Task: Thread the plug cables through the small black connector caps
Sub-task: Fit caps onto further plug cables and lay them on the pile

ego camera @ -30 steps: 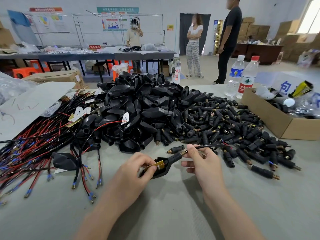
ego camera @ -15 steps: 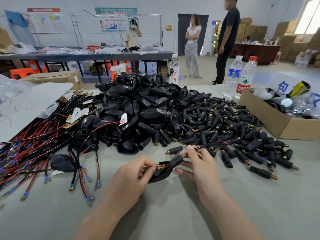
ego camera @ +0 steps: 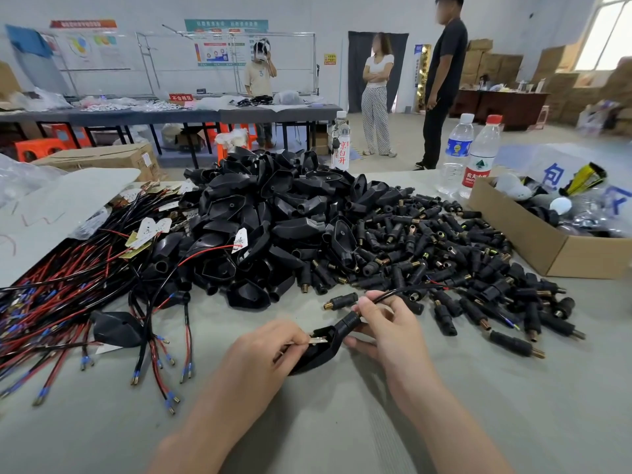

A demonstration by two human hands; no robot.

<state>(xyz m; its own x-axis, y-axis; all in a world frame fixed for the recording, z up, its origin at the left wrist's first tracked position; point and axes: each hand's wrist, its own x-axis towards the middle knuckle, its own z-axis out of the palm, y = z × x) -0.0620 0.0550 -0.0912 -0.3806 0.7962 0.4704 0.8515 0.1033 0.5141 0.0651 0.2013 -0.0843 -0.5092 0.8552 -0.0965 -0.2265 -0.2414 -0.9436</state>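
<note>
**Left hand.** Your left hand sits low centre, with the forearm running up from the bottom edge. The back of the hand faces the camera and the fingers are curled. Its grip is clenched: the fingertips pinch a brass terminal at the open mouth of a black plug shell. The shell lies tucked against the underside of those fingers.

**Right hand.** Your right hand enters from the lower right, knuckles up. Thumb and forefinger grasp the black cable just above the ribbed connector cap. The other fingers reach leftward under the shell's narrow end.

**Task's thing.** The cap sits against the shell's neck, between your two hands, and the cable passes into it. From your pinch the cable arcs right over the heap of loose caps, ending in a red wire tip. You cannot tell whether the shell touches the grey worktop or hangs just above it.

**Surroundings.**
- One stray cap lies just beyond your right thumb.
- A mound of empty shells rises behind your hands, with the loose caps spread to its right.
- Bundled red and black cables fan out at the left, with a single shell among them.
- A cardboard box stands far right.
- Two water bottles stand beside the box's far corner.
</note>
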